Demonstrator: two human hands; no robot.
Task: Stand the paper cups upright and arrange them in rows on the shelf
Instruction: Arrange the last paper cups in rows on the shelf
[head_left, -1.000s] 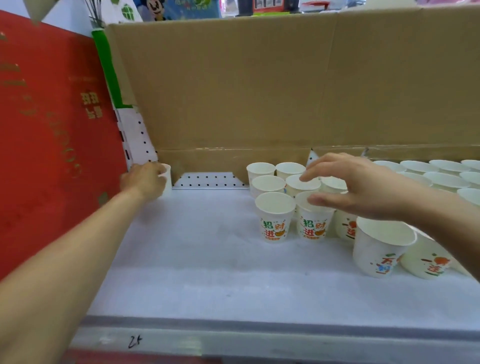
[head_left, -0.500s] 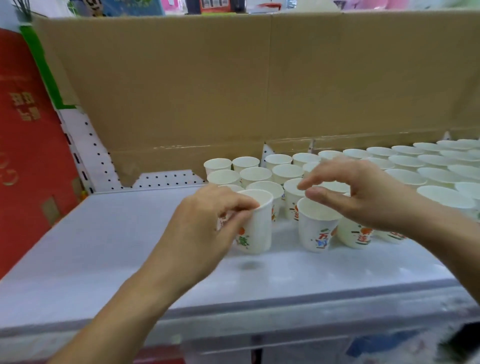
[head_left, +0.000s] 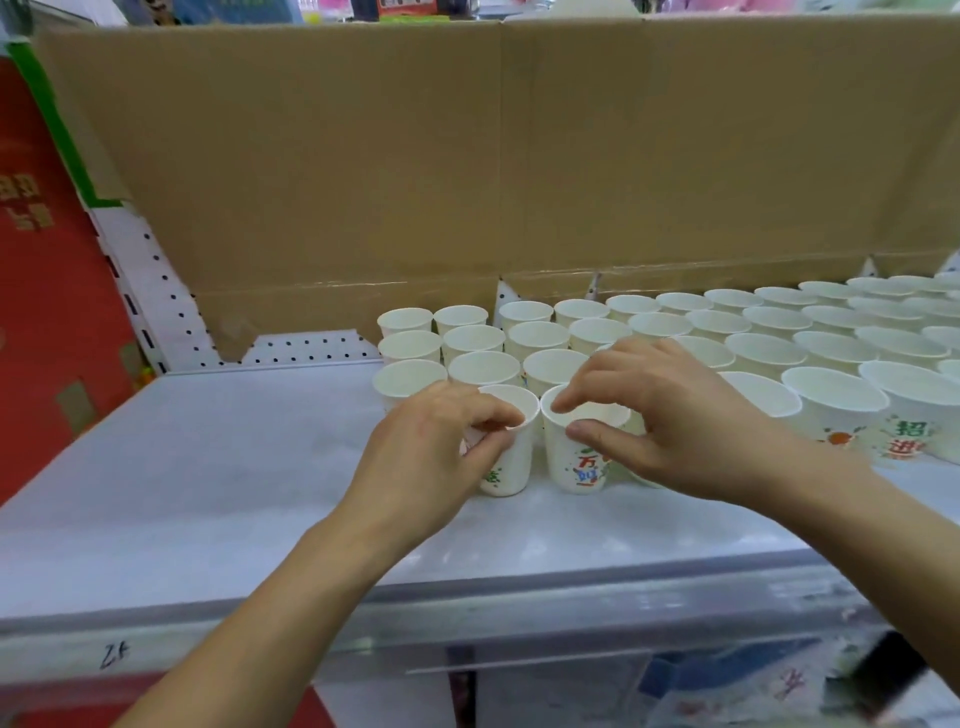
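Fingers (head_left: 493, 415) of left hand (head_left: 436, 462) clamp white printed paper cup (head_left: 511, 462), brought from far left, now upright at frame centre on white shelf (head_left: 234, 467), just beside neighbouring cup (head_left: 571, 462), whose rim right hand (head_left: 675, 421) pinches. Front row extends.

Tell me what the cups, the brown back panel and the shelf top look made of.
Cups: thin matte white paper, rolled rims, printed sides. Back panel: plain brown cardboard, with fold creases and a torn lower edge. Shelf: smooth pale sheet, faintly glossy; likely painted metal or laminate, unclear.
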